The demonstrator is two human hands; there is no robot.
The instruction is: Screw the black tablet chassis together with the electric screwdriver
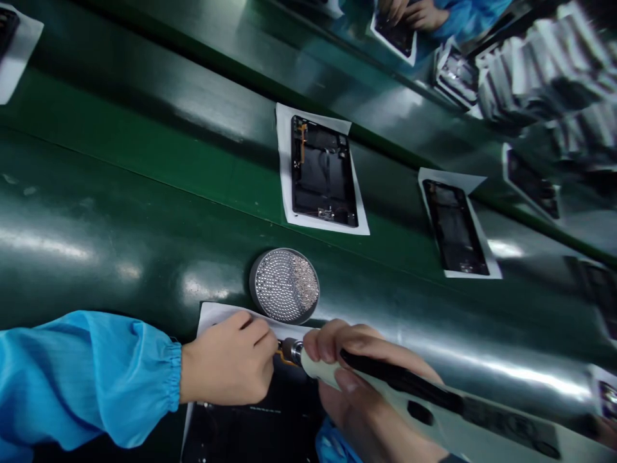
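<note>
My right hand [361, 366] is wrapped round a pale electric screwdriver [409, 402] with a black lever, its metal nose pointing left. Under both hands lies a black tablet housing [255, 427] on a sheet of white paper [214, 312]. My left hand [231, 360], fingers curled, rests over the housing's upper edge by the screwdriver's nose. What its fingertips hold, if anything, is hidden, as is the driver's very tip. Just beyond the hands stands a round dish [277, 283] with a perforated plate and many tiny screws heaped on its right side.
A green conveyor belt [231, 177] runs past, carrying an open tablet housing [322, 170] on paper and another housing [456, 228] further right. Across the line, a co-worker's hands [419, 13] touch a similar part. White-sheeted parts [544, 64] stand in rows at upper right.
</note>
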